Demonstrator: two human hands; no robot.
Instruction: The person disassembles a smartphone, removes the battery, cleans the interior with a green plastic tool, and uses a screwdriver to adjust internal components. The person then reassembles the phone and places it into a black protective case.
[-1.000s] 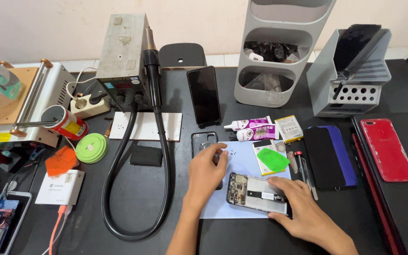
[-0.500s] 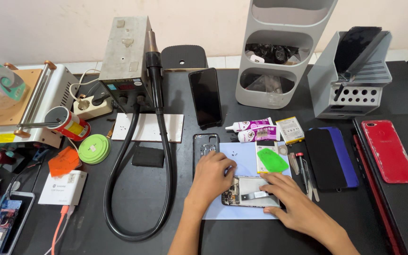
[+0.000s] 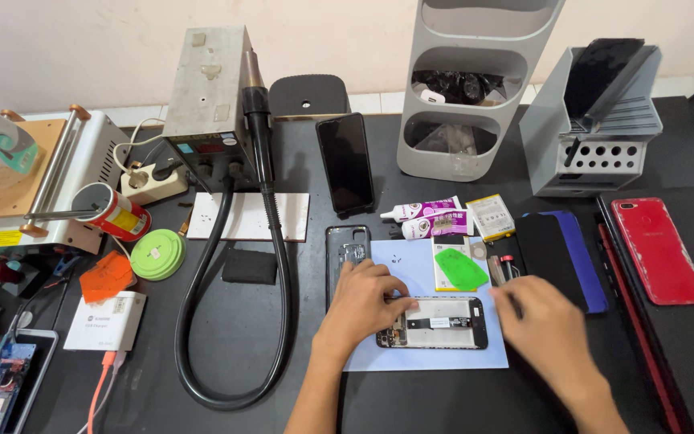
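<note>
Your right hand [image 3: 552,333] moved off the opened phone [image 3: 433,323], fingers loose and empty, towards the right.
Your left hand [image 3: 365,301] pinned its left end, fingers curled; the back was off, insides bare, reassembly undone.

Bare black table [image 3: 267,345] lies open between the looping black hose [image 3: 202,321] and the left hand [image 3: 363,301]. Beyond the opened phone [image 3: 435,323], glue tubes [image 3: 423,217], a green pick [image 3: 459,269] and dark phone covers [image 3: 556,257] crowd closely, blocking passage near the right hand [image 3: 544,329].
</note>
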